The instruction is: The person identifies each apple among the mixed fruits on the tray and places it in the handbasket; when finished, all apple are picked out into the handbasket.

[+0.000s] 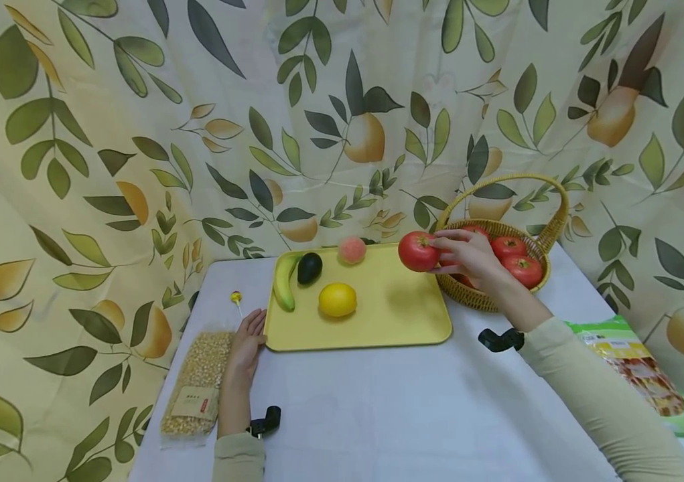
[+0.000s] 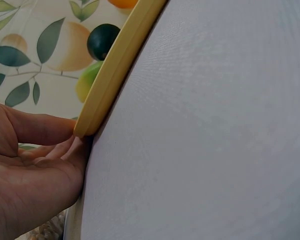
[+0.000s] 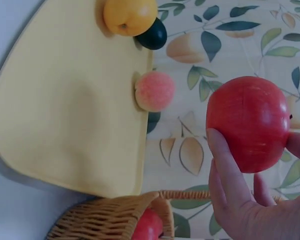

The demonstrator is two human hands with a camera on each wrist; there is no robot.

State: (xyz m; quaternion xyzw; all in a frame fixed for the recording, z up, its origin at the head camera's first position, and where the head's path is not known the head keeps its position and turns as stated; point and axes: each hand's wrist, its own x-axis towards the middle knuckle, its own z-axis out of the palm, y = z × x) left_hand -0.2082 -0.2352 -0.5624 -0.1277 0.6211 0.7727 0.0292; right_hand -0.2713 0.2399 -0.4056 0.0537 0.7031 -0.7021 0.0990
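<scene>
My right hand (image 1: 467, 256) holds a red apple (image 1: 419, 251) between thumb and fingers, raised over the right end of the yellow tray (image 1: 390, 321). In the right wrist view the apple (image 3: 249, 124) shows a small dark stem. Just beside that hand is a wicker basket (image 1: 474, 298) with several more red apples (image 1: 522, 270). At the tray's near left corner, my left hand (image 1: 248, 341) grips the rim, thumb against the edge (image 2: 102, 95). On the tray lie a banana (image 1: 284, 282), a dark avocado (image 1: 309, 268), a yellow lemon (image 1: 337, 299) and a pink peach (image 1: 352, 250).
A bag of pale grains (image 1: 199, 375) lies left of the left forearm, with a yellow lollipop (image 1: 236, 298) beyond it. On the right, a green snack bag (image 1: 643, 375) is partly behind the right sleeve. The basket's tall handle (image 1: 513, 177) arches up before a leaf-patterned curtain (image 1: 342, 100).
</scene>
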